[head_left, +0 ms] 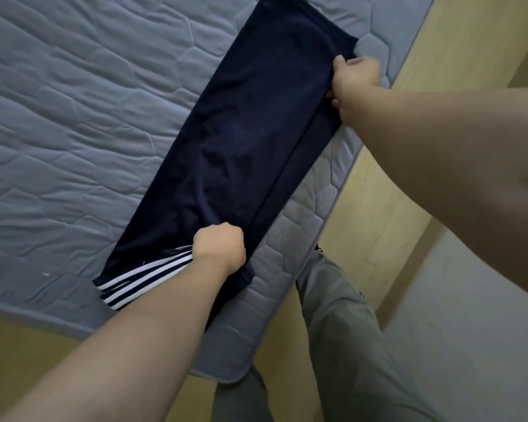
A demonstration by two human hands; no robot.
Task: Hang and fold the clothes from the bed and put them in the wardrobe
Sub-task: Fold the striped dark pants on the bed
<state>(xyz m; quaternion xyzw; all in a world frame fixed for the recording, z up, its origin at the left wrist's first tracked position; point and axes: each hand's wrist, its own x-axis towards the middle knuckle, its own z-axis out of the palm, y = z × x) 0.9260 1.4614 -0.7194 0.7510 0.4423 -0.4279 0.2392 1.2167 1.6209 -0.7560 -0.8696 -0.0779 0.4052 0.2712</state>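
A dark navy garment (250, 135) lies folded lengthwise in a long strip on the grey quilted mattress (73, 117), running from the near corner toward the far right edge. White stripes show at its near end. My left hand (220, 249) grips the fabric near that striped end, fingers curled into the cloth. My right hand (352, 83) grips the garment's right edge farther up, thumb on top and fingers tucked under the fabric.
The mattress corner (229, 376) ends close to my legs in grey trousers (342, 345). A pale wooden bed frame or floor (378, 214) runs along the mattress's right side. A light wall surface (470, 345) is at the lower right.
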